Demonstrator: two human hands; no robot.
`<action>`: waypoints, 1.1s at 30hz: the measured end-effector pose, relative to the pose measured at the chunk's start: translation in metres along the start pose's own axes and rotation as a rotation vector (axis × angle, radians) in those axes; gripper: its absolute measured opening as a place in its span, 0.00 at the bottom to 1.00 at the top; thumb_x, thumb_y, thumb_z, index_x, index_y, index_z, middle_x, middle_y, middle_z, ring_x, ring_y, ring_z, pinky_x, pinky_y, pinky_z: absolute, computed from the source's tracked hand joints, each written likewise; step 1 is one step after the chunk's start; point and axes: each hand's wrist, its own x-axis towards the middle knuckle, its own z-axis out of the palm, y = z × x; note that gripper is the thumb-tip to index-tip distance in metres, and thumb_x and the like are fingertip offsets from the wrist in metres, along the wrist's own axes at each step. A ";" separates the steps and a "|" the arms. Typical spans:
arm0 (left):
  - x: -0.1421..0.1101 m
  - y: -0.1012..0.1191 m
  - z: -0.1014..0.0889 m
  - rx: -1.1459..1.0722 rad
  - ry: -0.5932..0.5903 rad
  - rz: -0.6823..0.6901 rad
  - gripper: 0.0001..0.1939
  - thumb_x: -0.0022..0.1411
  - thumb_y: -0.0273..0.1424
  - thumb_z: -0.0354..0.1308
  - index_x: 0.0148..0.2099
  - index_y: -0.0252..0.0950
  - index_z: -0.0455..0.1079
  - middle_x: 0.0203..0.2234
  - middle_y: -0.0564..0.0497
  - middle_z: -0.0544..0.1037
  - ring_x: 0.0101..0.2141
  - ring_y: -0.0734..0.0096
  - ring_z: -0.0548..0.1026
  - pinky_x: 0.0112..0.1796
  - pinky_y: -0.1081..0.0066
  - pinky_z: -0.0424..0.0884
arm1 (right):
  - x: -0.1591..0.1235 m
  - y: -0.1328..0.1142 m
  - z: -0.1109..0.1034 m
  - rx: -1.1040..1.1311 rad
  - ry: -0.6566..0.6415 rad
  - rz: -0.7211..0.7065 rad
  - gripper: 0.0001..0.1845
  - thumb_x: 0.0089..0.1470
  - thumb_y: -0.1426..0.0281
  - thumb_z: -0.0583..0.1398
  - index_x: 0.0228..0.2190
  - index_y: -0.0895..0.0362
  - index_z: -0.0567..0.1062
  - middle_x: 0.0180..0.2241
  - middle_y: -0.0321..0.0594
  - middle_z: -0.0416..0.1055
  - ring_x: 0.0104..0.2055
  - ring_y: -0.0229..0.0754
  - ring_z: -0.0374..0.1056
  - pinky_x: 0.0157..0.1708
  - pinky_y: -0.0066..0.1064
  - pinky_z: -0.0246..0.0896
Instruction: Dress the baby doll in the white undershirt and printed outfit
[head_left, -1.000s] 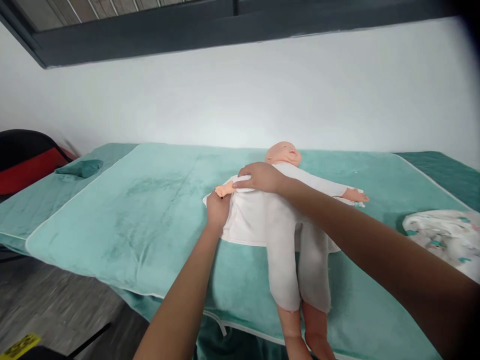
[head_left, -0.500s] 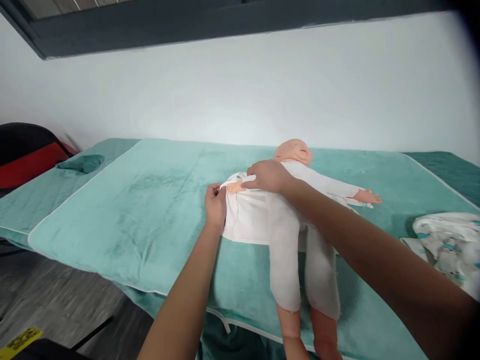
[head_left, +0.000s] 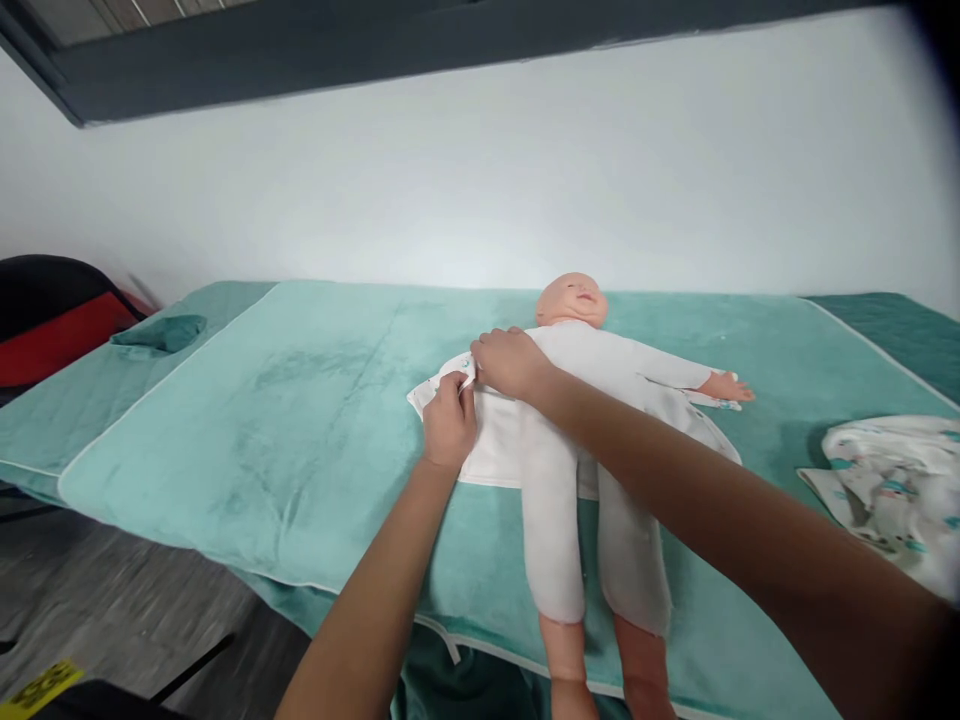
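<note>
A baby doll (head_left: 634, 368) with a white cloth body lies on its back, its head toward the wall. Spread open beneath it is a white baby shirt (head_left: 491, 440) with small printed figures on its sleeve. My left hand (head_left: 450, 425) pinches the sleeve edge, left of the doll. Close beside it, my right hand (head_left: 510, 362) is closed around the doll's arm on that side, its fingertips against the sleeve. The doll's hand there is hidden by cloth and fingers. Its other arm stretches out to the right over the shirt's other sleeve.
A light green padded mat (head_left: 315, 400) covers the table. At the right lies a bunched printed white cloth (head_left: 900, 480). A small green cushion (head_left: 159, 334) rests at the far left, near a black and red chair (head_left: 64, 320). A white wall rises behind.
My left hand has moved right and up onto the sleeve, nearer my right hand. The doll's hand that showed between them is now covered. The sleeve's corner sticks out to the left.
</note>
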 end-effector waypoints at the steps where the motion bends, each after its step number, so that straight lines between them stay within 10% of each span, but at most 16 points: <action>1: 0.000 0.000 0.000 0.032 -0.012 0.001 0.10 0.70 0.35 0.49 0.50 0.39 0.64 0.41 0.44 0.78 0.39 0.60 0.77 0.39 0.64 0.68 | -0.002 0.001 -0.001 0.017 0.000 0.003 0.14 0.62 0.64 0.56 0.42 0.59 0.75 0.42 0.50 0.76 0.45 0.52 0.69 0.42 0.40 0.55; 9: 0.004 0.007 -0.001 0.031 -0.006 -0.011 0.11 0.73 0.38 0.43 0.44 0.39 0.63 0.42 0.44 0.76 0.41 0.62 0.75 0.40 0.65 0.67 | -0.010 0.014 -0.005 0.011 -0.023 0.212 0.28 0.53 0.52 0.64 0.45 0.62 0.75 0.46 0.55 0.75 0.50 0.56 0.68 0.48 0.43 0.54; 17: 0.026 0.032 0.003 -0.286 0.154 -0.302 0.09 0.73 0.36 0.47 0.38 0.40 0.59 0.32 0.52 0.72 0.35 0.70 0.70 0.39 0.69 0.64 | -0.009 0.015 -0.003 0.050 -0.003 0.184 0.27 0.53 0.52 0.64 0.43 0.62 0.73 0.42 0.53 0.76 0.48 0.56 0.69 0.45 0.42 0.55; 24: 0.050 0.081 0.014 -0.517 0.095 -0.374 0.09 0.71 0.34 0.49 0.35 0.39 0.59 0.30 0.55 0.67 0.33 0.72 0.66 0.35 0.71 0.62 | -0.014 0.013 -0.012 0.157 0.083 0.228 0.17 0.57 0.74 0.55 0.49 0.63 0.69 0.45 0.56 0.75 0.47 0.56 0.69 0.45 0.42 0.56; 29: 0.050 0.084 0.007 -0.574 0.104 -0.413 0.10 0.70 0.35 0.50 0.35 0.38 0.60 0.30 0.55 0.65 0.34 0.73 0.65 0.38 0.71 0.62 | -0.035 0.026 -0.018 0.489 0.317 0.153 0.23 0.59 0.71 0.54 0.56 0.57 0.68 0.54 0.49 0.70 0.53 0.51 0.67 0.49 0.38 0.60; 33: 0.048 0.080 0.002 -0.588 0.072 -0.472 0.11 0.70 0.37 0.50 0.35 0.38 0.61 0.30 0.54 0.66 0.33 0.73 0.65 0.36 0.71 0.62 | -0.084 0.059 -0.012 0.648 0.735 0.524 0.18 0.63 0.62 0.51 0.46 0.57 0.74 0.46 0.45 0.75 0.46 0.46 0.69 0.47 0.35 0.61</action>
